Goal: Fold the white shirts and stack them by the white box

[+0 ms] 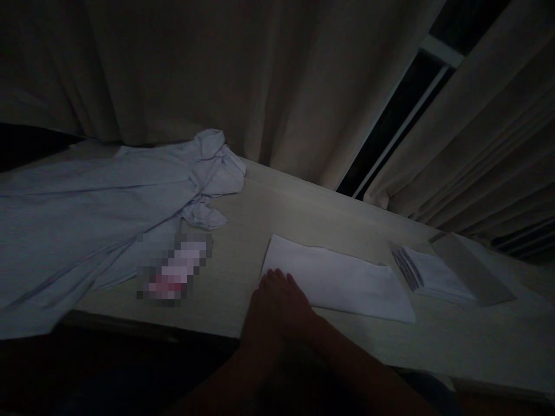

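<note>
Nearest the camera, two bare forearms were extended over the near edge, and the left hand (256, 309) and the right hand (299, 312) were brought together, overlapping, at the left end of a folded white cloth (347, 280). The visible fingers were laid fairly straight and close together; whether fabric was gripped beneath either hand could not be told in the dim light.

The far side was filled by beige curtains (173, 69), parted at the right by a dark gap. Before them a pale table (312, 202) was set, its surface left bare between the fabrics. Its left part was covered by a light garment (95, 214), spread out, with its bunched end turned to the right. The folded white cloth was placed right of it, near the near edge, as a long flat rectangle. Farther right, a grey flat piece (472, 268) was seen just beside a smaller folded cloth with a striped border (437, 277). Between garment and white cloth, a small pixelated item (180, 268) was hidden from recognition.

The step was judged to be smoothing or squaring the fold: it would be done best if even pressure were applied, creases were swept outward, and edges were kept aligned.
</note>
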`<action>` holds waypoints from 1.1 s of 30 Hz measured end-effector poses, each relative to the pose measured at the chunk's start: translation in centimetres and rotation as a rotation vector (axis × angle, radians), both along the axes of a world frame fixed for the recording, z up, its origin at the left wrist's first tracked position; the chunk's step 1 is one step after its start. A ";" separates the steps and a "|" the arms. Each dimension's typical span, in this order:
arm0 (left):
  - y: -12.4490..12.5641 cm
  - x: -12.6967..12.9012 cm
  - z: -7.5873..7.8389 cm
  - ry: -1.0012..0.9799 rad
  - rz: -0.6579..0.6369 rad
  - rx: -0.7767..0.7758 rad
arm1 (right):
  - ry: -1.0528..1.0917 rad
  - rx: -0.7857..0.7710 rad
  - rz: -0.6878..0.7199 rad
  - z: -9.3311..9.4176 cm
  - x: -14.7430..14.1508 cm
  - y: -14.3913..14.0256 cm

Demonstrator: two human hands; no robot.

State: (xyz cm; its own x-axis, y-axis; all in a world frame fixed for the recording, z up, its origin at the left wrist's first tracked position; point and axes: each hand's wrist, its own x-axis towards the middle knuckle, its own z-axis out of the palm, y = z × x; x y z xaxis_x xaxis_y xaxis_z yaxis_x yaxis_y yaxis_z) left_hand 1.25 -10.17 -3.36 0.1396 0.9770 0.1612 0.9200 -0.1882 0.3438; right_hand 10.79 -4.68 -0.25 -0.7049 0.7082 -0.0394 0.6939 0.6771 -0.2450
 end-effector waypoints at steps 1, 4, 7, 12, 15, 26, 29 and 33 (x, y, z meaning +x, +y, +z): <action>0.1 0.0 0.2 -0.026 -0.013 0.007 | -0.004 -0.025 -0.012 0.1 -1.0 0.4; 0.3 0.1 -0.2 -0.063 -0.006 0.034 | -0.016 -0.041 -0.050 0.3 -2.2 2.7; 0.5 0.5 -1.4 -0.057 0.072 0.056 | -0.018 -0.021 -0.084 0.2 -2.6 5.0; 0.6 0.9 -2.2 -0.007 0.116 0.080 | -0.038 -0.030 -0.146 -0.7 -3.7 8.0; 0.7 0.8 -2.1 0.031 0.122 0.021 | -0.038 -0.018 -0.155 -1.2 -4.3 9.6; 1.3 -0.1 0.1 0.012 0.088 -0.004 | -0.002 0.012 -0.186 -2.0 -4.5 11.2; 2.9 -2.9 2.6 0.021 0.010 -0.087 | -0.003 0.021 -0.195 -2.1 -4.5 11.2; 5.5 -6.6 3.6 0.062 0.067 -0.121 | 0.009 0.036 -0.194 -2.3 -4.5 11.2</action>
State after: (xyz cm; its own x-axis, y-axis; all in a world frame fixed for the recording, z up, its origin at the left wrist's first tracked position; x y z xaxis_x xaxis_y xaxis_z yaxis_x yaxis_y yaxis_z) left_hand -5.40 -4.65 0.25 0.0795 0.9962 0.0345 0.9494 -0.0862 0.3019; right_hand 6.28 6.52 -2.55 -0.5552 0.8317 -0.0058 0.8103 0.5393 -0.2293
